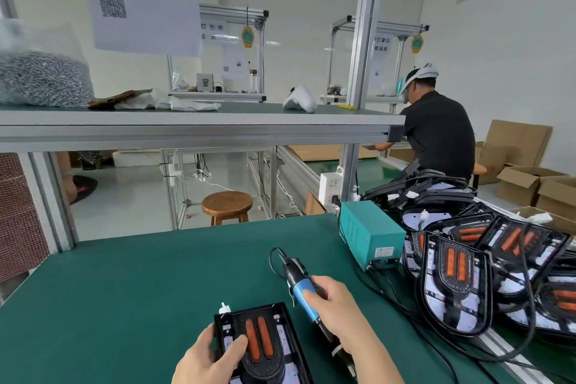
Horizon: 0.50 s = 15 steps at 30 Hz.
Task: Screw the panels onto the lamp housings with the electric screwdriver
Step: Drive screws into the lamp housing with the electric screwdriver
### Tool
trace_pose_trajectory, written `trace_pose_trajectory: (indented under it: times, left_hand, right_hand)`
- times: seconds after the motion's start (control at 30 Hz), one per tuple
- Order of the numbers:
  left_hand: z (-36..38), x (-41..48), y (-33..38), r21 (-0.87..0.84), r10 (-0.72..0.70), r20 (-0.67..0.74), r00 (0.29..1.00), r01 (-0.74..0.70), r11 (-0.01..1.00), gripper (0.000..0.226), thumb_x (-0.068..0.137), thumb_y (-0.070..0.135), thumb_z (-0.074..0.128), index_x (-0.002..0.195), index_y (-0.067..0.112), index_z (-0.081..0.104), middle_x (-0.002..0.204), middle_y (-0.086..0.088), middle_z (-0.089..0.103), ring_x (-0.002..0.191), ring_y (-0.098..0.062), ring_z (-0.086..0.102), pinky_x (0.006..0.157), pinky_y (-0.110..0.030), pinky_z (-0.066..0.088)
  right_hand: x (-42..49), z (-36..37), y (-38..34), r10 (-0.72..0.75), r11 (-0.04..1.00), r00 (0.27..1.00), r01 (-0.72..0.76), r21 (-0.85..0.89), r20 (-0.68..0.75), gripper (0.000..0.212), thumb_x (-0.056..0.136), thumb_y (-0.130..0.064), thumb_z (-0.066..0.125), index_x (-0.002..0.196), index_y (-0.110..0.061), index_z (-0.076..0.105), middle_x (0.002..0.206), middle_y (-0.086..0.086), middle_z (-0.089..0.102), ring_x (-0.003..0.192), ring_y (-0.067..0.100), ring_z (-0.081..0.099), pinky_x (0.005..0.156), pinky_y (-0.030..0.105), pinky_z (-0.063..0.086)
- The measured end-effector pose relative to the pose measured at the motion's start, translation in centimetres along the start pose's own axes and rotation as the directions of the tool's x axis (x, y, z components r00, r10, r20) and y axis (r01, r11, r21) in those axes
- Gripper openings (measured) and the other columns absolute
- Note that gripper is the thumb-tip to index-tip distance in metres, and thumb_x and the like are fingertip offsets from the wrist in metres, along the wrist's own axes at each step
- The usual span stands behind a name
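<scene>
My left hand [204, 358] pinches the housing [249, 310], thumb on the panel [259, 338]; right hand [338, 313] wraps the screwdriver [300, 291]; I can't see the bit, so it may slip and gouge.

Bare hands and forearms showing

The left hand [212, 358] and right hand [336, 309] are showing bare, with wrists and forearms likewise running uncovered down to the lower edge of view.
</scene>
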<state>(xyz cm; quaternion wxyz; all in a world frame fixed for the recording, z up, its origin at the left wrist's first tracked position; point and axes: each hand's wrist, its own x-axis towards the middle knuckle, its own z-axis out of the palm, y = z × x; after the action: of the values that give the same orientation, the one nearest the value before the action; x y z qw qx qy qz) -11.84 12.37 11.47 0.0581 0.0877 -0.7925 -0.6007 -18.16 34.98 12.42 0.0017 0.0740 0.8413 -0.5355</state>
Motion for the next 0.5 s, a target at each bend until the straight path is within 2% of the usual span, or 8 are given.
trace_pose_trajectory:
  times: [0.1, 0.17, 0.23, 0.3, 0.4, 0.43, 0.5]
  left_hand:
    - [0.0, 0.0, 0.1, -0.021, -0.001, 0.005, 1.0, 0.001, 1.0, 0.03, 0.054, 0.053, 0.065, 0.084, 0.046, 0.062, 0.062, 0.028, 0.068, 0.075, -0.005, 0.069, 0.063, -0.014, 0.043]
    - [0.0, 0.0, 0.2, -0.026, -0.003, 0.0, 1.0, 0.003, 1.0, 0.031, 0.054, 0.053, 0.065, 0.085, 0.046, 0.061, 0.061, 0.031, 0.066, 0.077, -0.005, 0.069, 0.064, -0.014, 0.043]
    - [0.0, 0.0, 0.3, -0.01, 0.0, 0.001, 1.0, 0.0, 1.0, 0.032, 0.055, 0.055, 0.063, 0.086, 0.046, 0.06, 0.061, 0.031, 0.066, 0.077, -0.003, 0.068, 0.063, -0.013, 0.042]
    - [-0.1, -0.1, 0.3, 0.001, 0.007, 0.001, 1.0, -0.007, 1.0, 0.032, 0.057, 0.057, 0.062, 0.087, 0.046, 0.061, 0.062, 0.03, 0.066, 0.076, 0.0, 0.067, 0.062, -0.012, 0.041]
    - [-0.1, 0.0, 0.2, 0.007, -0.001, -0.02, 1.0, 0.001, 1.0, 0.022, 0.077, 0.051, 0.075, 0.093, 0.042, 0.065, 0.062, 0.027, 0.067, 0.075, 0.005, 0.064, 0.06, -0.009, 0.039]
    - [-0.2, 0.0, 0.1, 0.012, -0.005, -0.018, 1.0, 0.005, 1.0, 0.019, 0.081, 0.045, 0.077, 0.095, 0.041, 0.065, 0.063, 0.026, 0.068, 0.074, 0.005, 0.064, 0.06, -0.009, 0.039]
    - [-0.1, 0.0, 0.1, 0.01, -0.011, -0.006, 1.0, 0.011, 1.0, 0.019, 0.079, 0.05, 0.075, 0.092, 0.042, 0.064, 0.062, 0.025, 0.069, 0.074, 0.001, 0.067, 0.061, -0.012, 0.041]
  right_hand:
    - [-0.1, 0.1, -0.3, -0.027, 0.993, 1.0, 0.027, -0.117, 0.006, 0.02, 0.095, -0.031, 0.058, 0.115, -0.032, 0.063, 0.102, -0.015, 0.066, 0.09, 0.004, 0.062, 0.068, 0.013, 0.045]
    - [0.1, 0.1, -0.3, -0.04, 0.97, 0.999, 0.036, -0.241, -0.012, 0.028, 0.099, -0.032, 0.052, 0.125, -0.028, 0.062, 0.112, -0.01, 0.066, 0.101, 0.01, 0.063, 0.074, 0.019, 0.046]
    - [0.3, -0.1, -0.1, -0.044, 0.935, 0.998, 0.024, -0.354, -0.05, 0.039, 0.104, -0.033, 0.045, 0.14, -0.023, 0.057, 0.129, -0.001, 0.064, 0.121, 0.018, 0.056, 0.087, 0.027, 0.045]
    - [0.2, 0.0, 0.0, -0.054, 0.909, 0.995, 0.017, -0.417, -0.078, 0.044, 0.107, -0.034, 0.042, 0.149, -0.021, 0.048, 0.139, 0.002, 0.057, 0.132, 0.02, 0.045, 0.101, 0.029, 0.041]
    - [-0.4, 0.9, -0.5, -0.199, 0.85, 0.967, 0.092, -0.519, -0.156, 0.043, 0.107, -0.029, 0.045, 0.149, -0.023, 0.048, 0.134, -0.004, 0.058, 0.126, 0.016, 0.041, 0.102, 0.026, 0.038]
    - [-0.7, 1.3, -1.1, -0.273, 0.851, 0.941, 0.141, -0.505, -0.197, 0.041, 0.105, -0.028, 0.047, 0.146, -0.024, 0.051, 0.131, -0.007, 0.059, 0.121, 0.013, 0.043, 0.1, 0.024, 0.039]
    - [-1.4, 2.3, -2.4, -0.347, 0.883, 0.916, 0.247, -0.398, -0.203, 0.038, 0.103, -0.031, 0.051, 0.14, -0.026, 0.057, 0.122, -0.011, 0.062, 0.105, 0.003, 0.054, 0.092, 0.018, 0.044]
